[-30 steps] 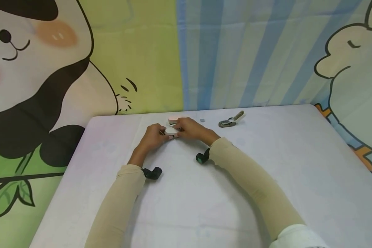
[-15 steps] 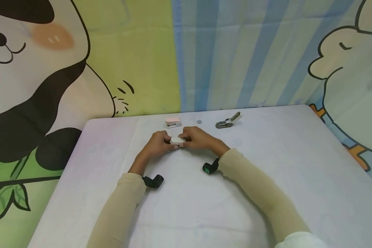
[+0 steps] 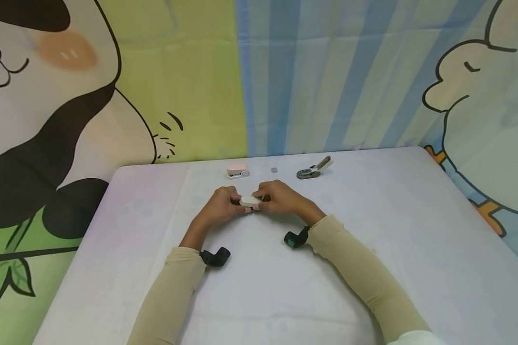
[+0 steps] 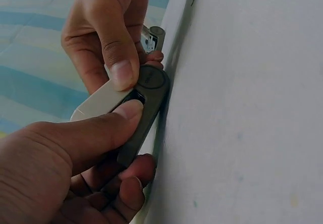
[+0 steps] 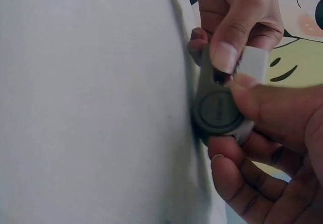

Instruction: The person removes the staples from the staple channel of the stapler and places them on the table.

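A small stapler [image 3: 249, 201] with a pale top and a grey-green base is held between both hands above the table. My left hand [image 3: 221, 206] grips its front end; in the left wrist view the thumb presses by a dark gap between the pale top and the base [image 4: 144, 133]. The right hand [image 3: 282, 197] pinches the stapler's rounded hinge end [image 5: 218, 112], which bears a round disc. Both thumbs lie close together on the side of the stapler. Fingers hide part of its underside.
Behind the hands, a pink and white stapler [image 3: 238, 171], a small grey strip of staples [image 3: 274, 169] and an opened grey-green stapler [image 3: 312, 170] lie along the back of the white-covered table [image 3: 250, 292]. A patterned cloth [image 3: 198, 86] hangs behind it.
Both hands have drawn the held stapler nearer the person and slightly right, away from the pink stapler, which now shows in full. The camera view has shifted slightly.
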`<state>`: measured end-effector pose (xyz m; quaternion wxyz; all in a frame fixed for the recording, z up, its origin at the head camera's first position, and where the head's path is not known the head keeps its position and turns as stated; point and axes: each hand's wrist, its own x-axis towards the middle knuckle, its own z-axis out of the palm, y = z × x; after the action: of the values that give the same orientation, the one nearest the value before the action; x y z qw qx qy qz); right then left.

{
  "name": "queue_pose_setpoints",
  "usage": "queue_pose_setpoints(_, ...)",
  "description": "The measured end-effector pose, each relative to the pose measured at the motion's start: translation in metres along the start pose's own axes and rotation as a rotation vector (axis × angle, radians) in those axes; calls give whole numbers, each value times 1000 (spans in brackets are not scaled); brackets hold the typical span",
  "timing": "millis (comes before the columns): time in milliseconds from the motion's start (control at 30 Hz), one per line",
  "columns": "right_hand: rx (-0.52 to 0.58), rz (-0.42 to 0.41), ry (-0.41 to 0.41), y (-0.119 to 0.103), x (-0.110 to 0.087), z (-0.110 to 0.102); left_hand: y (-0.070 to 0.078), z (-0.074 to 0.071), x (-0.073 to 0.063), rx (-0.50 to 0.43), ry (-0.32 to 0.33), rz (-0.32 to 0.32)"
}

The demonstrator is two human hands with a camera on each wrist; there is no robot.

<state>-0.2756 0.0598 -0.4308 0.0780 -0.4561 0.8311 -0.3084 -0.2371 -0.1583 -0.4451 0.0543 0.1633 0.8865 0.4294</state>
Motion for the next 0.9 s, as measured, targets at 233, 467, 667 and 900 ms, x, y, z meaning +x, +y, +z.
queue_pose_setpoints(233, -112, 210, -113, -30, 0, -4, 6, 5, -2, 25, -42, 73)
queue_pose_setpoints(467, -222, 226, -109, -41, -1, -4, 10, 7, -2, 27, -56, 63)
queue_pose_setpoints(667, -156, 152, -117, -32, -3, -10, 10, 6, 0, 33, -59, 83)
queue_pose_setpoints(900, -28, 162, -152, -28, -4, -18, 8, 4, -2, 21, -89, 91)
